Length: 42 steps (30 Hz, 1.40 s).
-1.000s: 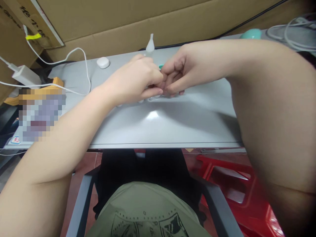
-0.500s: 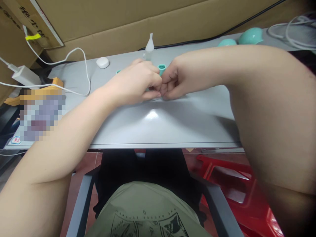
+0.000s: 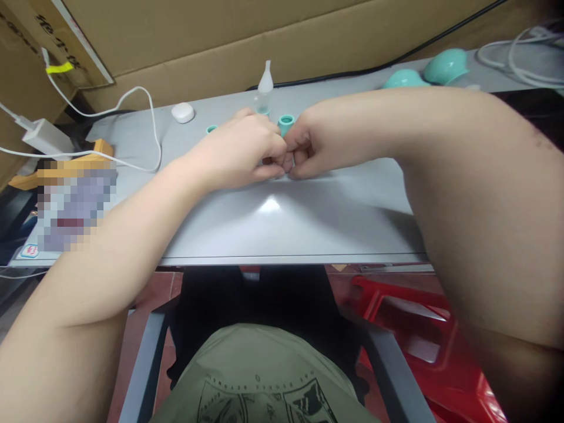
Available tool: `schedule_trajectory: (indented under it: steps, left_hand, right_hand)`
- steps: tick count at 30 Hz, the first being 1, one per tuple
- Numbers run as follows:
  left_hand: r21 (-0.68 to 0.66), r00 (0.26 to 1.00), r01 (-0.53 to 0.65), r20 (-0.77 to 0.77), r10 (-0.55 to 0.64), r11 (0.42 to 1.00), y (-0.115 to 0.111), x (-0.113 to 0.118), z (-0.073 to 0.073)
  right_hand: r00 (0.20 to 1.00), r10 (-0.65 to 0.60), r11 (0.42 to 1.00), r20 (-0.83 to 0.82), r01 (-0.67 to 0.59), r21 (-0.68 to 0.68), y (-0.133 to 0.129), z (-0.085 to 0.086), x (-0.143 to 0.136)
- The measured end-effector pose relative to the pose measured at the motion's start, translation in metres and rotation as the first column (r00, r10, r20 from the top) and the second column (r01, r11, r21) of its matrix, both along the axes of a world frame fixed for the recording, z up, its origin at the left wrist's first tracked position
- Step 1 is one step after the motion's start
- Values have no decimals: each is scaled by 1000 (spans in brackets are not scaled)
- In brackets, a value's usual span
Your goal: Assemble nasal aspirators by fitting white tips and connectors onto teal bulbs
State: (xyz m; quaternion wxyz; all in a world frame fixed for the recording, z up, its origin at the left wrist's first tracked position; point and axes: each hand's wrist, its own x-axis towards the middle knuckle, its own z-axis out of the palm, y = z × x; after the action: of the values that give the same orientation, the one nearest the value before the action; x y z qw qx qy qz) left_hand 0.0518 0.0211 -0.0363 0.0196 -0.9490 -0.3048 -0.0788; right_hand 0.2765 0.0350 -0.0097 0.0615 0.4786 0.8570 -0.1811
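My left hand (image 3: pixel 253 147) and my right hand (image 3: pixel 315 144) meet low over the grey table, fingertips together. Both are closed in a pinch; whatever lies between the fingers is hidden. Just behind them stands a turquoise ring-topped piece (image 3: pixel 286 122), its round opening facing up. A clear bottle-like piece with a white pointed tip (image 3: pixel 265 82) rises upright beyond my left hand. Part of another turquoise ring (image 3: pixel 212 128) shows past my left wrist.
Two rounded turquoise shells (image 3: pixel 446 66) lie at the back right, near coiled white cables (image 3: pixel 524 56). A small white rounded case (image 3: pixel 183 112) sits at the back left. A white charger (image 3: pixel 47 138) and a yellow wooden piece (image 3: pixel 99 151) are at the left. A red plastic stool (image 3: pixel 409 329) stands below.
My right forearm has dropped slightly, showing more of the turquoise shells. The hands stay together in nearly the same spot, with small finger movements.
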Motion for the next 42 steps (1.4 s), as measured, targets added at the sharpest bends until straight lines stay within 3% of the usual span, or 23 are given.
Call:
schedule_trajectory:
  steps: [2,8,12,17,24,27,31,37,42]
  left_hand:
    - [0,1000,-11,-10,11,1000,0,1,0]
    - [2,1000,-8,1,8,1000,-1,1,-1]
    - [7,1000,9,17,-9,1000,-1,0,-2]
    - [8,1000,3,16,-3,1000,-1,0,-2]
    - [-17,1000,7,8,-7,1000,0,-1,-2]
    - [-22,1000,12,16,-12,1000,0,-2,-2]
    - [-25,1000,8,11,-8,1000,-1,-1,-2]
    - [-44,1000,-11,13,12,999,-2,-1,-2]
    - [-69,1000,-8,13,9,998,-2,-1,-3]
  right_hand:
    - [996,25,999,-91,-28,-33,4,-4,3]
    - [992,39,999,-116,-41,-15,11,-11,8]
    - [999,50,996,18,-51,78,4,-4,4]
    - [997,15,998,72,-19,62,-1,2,-2]
    - [955,6,991,296,-46,129,-2,2,-4]
    - [963,-10,995,269,-17,97,-2,1,-3]
    - [982,52,993,183,-71,97,2,-3,2]
    - [962,18,991,274,-53,121,0,-1,-1]
    - [973,26,992,230,-54,114,-2,-1,-2]
